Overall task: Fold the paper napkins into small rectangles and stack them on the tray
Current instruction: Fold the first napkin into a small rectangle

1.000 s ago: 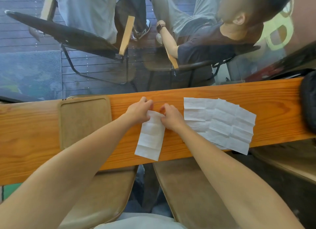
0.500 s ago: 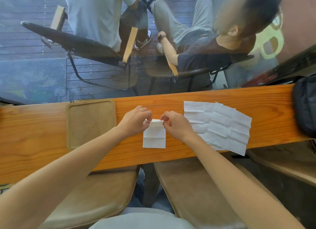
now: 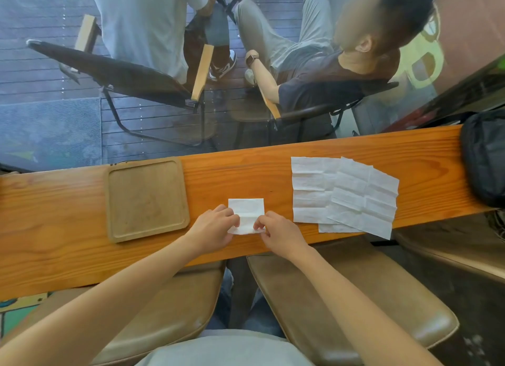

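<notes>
A white paper napkin [image 3: 246, 209], folded into a small rectangle, lies on the wooden counter [image 3: 300, 144] in front of me. My left hand [image 3: 214, 227] pinches its near left corner and my right hand [image 3: 278, 233] pinches its near right corner; the near edge is lifted slightly. A wooden tray [image 3: 147, 200] with nothing on it sits to the left of the napkin. To the right lie overlapping unfolded napkins [image 3: 347, 196], creased into squares, with their near edges hanging over the counter's front.
A dark bag [image 3: 485, 158] rests on the counter's right end. Two padded stools [image 3: 349, 300] stand under the counter's near edge. Beyond a glass pane, two people sit in folding chairs [image 3: 131, 78] on a dark deck.
The long napkin strip got folded in half into a short rectangle. Both hands slid from its far edge to its near edge, and the view tilted so the counter sits lower.
</notes>
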